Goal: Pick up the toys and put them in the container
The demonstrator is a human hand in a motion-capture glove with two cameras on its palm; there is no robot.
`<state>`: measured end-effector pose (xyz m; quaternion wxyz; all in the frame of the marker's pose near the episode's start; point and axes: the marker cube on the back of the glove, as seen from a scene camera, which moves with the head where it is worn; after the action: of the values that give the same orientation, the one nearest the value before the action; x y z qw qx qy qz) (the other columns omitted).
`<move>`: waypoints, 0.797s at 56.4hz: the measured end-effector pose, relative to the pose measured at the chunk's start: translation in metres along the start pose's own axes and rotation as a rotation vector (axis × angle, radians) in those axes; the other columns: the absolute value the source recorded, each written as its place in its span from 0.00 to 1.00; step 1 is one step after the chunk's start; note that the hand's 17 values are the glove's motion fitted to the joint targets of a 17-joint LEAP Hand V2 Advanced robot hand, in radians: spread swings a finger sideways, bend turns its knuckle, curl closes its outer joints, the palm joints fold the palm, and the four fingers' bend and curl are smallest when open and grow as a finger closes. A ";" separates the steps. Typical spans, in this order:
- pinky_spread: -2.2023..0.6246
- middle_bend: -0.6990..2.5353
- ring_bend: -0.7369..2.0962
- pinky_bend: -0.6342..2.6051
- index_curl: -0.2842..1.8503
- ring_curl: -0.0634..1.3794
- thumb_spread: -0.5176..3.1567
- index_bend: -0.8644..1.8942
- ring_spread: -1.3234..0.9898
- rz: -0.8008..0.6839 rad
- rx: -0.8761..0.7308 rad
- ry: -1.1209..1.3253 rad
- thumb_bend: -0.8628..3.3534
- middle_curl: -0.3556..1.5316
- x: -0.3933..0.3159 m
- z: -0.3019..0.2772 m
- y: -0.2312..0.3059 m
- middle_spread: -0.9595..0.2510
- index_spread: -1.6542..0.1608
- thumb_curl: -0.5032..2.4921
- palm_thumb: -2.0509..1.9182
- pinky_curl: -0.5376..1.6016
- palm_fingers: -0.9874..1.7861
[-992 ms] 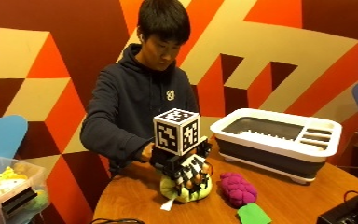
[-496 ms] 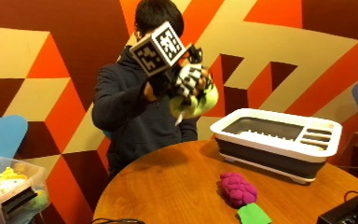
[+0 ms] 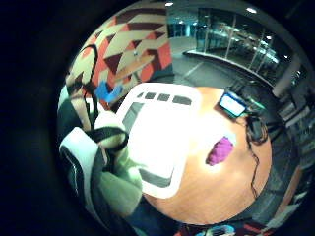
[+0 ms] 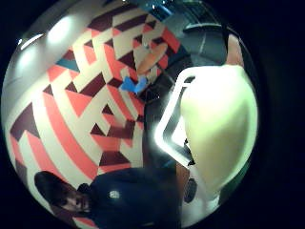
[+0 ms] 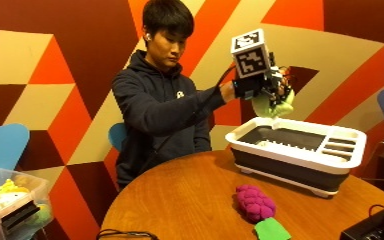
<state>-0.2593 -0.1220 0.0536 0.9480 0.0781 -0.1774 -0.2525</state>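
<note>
Outside view: a person in a dark hoodie is being shown seated behind a round wooden tabletop (image 5: pixel 179 195).
Container: a white-rimmed, dark-walled container (image 5: pixel 298 155) is being carried by the tabletop, and it is being taken as the landmark here.
Hand: the gloved right hand (image 5: pixel 262 87) is being held up in the air above the container's near corner, on the person's side.
Grip: the fingers are being kept curled round a pale green-yellow soft toy (image 5: pixel 274 106), which is being held clear of the container's rim, not touching it.
Purple toy: a knobbly magenta toy (image 5: pixel 254 202) is being left lying on the tabletop in front of the container, near it but apart.
Green piece: a bright green flat piece (image 5: pixel 272 230) is being seen on the tabletop just beside the purple toy, on the side away from the container; whether the two are touching cannot be told.
Bin: a clear plastic bin (image 5: pixel 9 200) with assorted toys is being seen well apart from the container, off the tabletop's far side.
Little finger side palm view: the container (image 3: pixel 162 137) is being seen from above, with the held toy (image 3: pixel 115 172) close against the palm and the purple toy (image 3: pixel 220 151) beside the container on the wood.
Thumb side palm view: the pale toy (image 4: pixel 219 133) is being shown filling much of the picture, over the container's white rim (image 4: pixel 167 129).
</note>
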 end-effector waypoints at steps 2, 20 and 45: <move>0.64 0.55 0.75 0.59 0.60 0.51 0.10 0.54 0.40 -0.018 -0.068 -0.005 0.27 0.60 -0.004 0.018 -0.003 0.57 0.65 0.45 0.70 0.52 0.63; 0.77 0.33 0.47 0.52 0.45 0.31 0.39 0.37 0.53 0.005 -0.167 -0.023 0.20 0.46 0.036 0.016 -0.002 0.77 0.73 0.38 0.59 0.45 0.29; 0.79 0.28 0.46 0.52 0.36 0.28 0.51 0.32 0.57 0.520 -0.239 0.324 0.20 0.42 0.226 0.004 0.065 0.81 0.75 0.31 0.57 0.43 0.33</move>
<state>-0.0484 -0.1809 0.1400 0.9990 -0.0426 -0.0075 -0.0054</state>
